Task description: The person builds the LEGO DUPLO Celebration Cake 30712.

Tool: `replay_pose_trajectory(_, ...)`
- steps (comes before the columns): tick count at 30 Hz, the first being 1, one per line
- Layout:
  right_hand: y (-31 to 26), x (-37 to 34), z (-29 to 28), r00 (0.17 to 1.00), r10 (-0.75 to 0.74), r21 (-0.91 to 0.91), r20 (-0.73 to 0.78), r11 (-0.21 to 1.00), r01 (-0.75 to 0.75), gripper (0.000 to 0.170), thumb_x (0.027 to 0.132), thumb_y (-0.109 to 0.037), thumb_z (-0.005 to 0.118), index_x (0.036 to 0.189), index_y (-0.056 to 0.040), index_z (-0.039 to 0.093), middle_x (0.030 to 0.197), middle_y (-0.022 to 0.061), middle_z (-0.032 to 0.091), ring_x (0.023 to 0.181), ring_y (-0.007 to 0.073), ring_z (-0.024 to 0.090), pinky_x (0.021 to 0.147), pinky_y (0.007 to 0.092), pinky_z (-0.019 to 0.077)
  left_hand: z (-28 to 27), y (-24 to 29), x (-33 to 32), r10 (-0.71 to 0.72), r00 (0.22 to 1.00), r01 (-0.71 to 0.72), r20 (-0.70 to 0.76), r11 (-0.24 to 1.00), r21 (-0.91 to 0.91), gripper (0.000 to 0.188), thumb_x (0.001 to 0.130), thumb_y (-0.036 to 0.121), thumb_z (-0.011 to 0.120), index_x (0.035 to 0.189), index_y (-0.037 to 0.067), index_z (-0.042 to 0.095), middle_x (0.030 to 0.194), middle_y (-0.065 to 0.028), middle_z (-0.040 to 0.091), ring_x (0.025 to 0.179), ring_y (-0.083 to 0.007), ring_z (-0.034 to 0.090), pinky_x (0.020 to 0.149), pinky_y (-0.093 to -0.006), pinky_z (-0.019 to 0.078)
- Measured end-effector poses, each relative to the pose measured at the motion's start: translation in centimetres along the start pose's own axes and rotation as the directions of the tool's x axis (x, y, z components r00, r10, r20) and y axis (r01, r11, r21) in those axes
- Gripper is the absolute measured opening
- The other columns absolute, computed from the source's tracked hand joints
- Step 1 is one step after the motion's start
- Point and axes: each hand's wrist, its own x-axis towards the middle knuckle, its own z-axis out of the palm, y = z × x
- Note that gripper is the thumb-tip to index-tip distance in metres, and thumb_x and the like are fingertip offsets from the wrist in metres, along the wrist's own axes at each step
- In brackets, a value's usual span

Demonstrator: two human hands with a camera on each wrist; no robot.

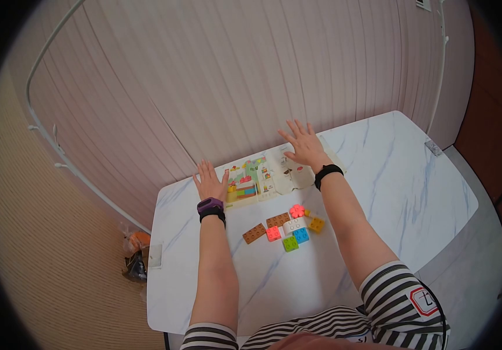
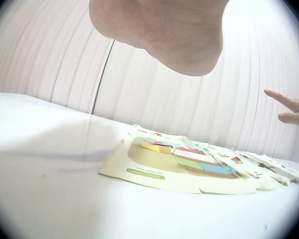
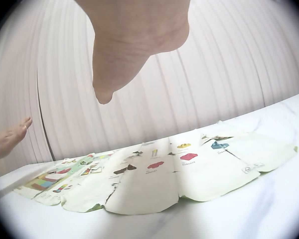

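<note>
Both hands hover over the far part of the table with nothing in them. My left hand (image 1: pixel 210 182) has its fingers stretched out beside the left edge of a creased, torn instruction sheet (image 1: pixel 243 189) printed with coloured block pictures. My right hand (image 1: pixel 305 146), fingers spread, is raised above the sheet's right part. In the right wrist view the sheet (image 3: pixel 144 191) lies unfolded with ragged edges under that hand. Nearer the body lie toy building blocks: brown (image 1: pixel 254 233), pink (image 1: pixel 273 234), white (image 1: pixel 295 226), blue (image 1: pixel 301 235), green (image 1: pixel 290 244) and yellow (image 1: pixel 317 224), plus a pink flower piece (image 1: pixel 297 211).
The white marbled table (image 1: pixel 396 192) stands against a pleated pale curtain (image 1: pixel 221 76). A white curved rail (image 1: pixel 44 116) runs along the left. Bags (image 1: pixel 136 256) sit on the floor by the table's left side.
</note>
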Motion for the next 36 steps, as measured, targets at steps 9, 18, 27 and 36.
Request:
replay_pose_trajectory(9,0.2,-0.3,-0.4,1.0,0.007,0.005,0.026,1.0,-0.007,0.071,0.081,-0.045,0.062,0.143,-0.0275,0.031,0.15,0.0102,0.025,0.138,0.0289,0.023,0.111,0.0496,0.0209,-0.2,0.4,-0.2,-0.003,1.0,0.003,0.017,1.0,-0.004,0.07,0.092,0.052,0.039,0.14,0.001,0.032,0.15,-0.0155,0.024,0.141,-0.0277,0.017,0.113,-0.0482,0.0097)
replay_pose_trajectory(18,0.1,-0.5,-0.4,0.998,-0.04,0.011,-0.047,0.999,0.04,0.071,0.077,-0.043,0.065,0.14,-0.0252,0.037,0.148,0.0123,0.028,0.135,0.0327,0.027,0.108,0.0537,0.0254,-1.2,0.6,-0.9,0.002,1.0,-0.002,-0.005,1.0,-0.013,0.069,0.092,0.051,0.039,0.139,0.0,0.034,0.149,-0.0157,0.027,0.14,-0.0281,0.017,0.113,-0.0492,0.0106)
replay_pose_trajectory(27,1.1,-1.1,-4.7,0.997,-0.046,-0.09,-0.064,0.995,0.041,0.069,0.081,-0.041,0.063,0.141,-0.0286,0.033,0.149,0.0108,0.027,0.137,0.0312,0.025,0.107,0.0561,0.0242,-4.0,0.2,-2.1,0.001,1.0,-0.001,0.002,0.998,0.067,0.069,0.093,0.053,0.037,0.141,0.003,0.033,0.15,-0.0133,0.025,0.14,-0.0276,0.019,0.111,-0.0519,0.0151)
replay_pose_trajectory(36,14.4,-3.6,-13.1,0.828,-0.133,-0.201,-0.544,0.979,0.025,0.065,0.084,-0.029,0.063,0.141,-0.0223,0.034,0.142,0.0168,0.035,0.126,0.0354,0.039,0.101,0.0475,0.0337,-7.7,-14.2,-3.5,-0.11,0.977,0.1,-0.183,0.993,-0.064,0.061,0.098,0.045,0.03,0.138,0.0,0.035,0.146,-0.0166,0.033,0.135,-0.029,0.03,0.11,-0.0451,0.0196)
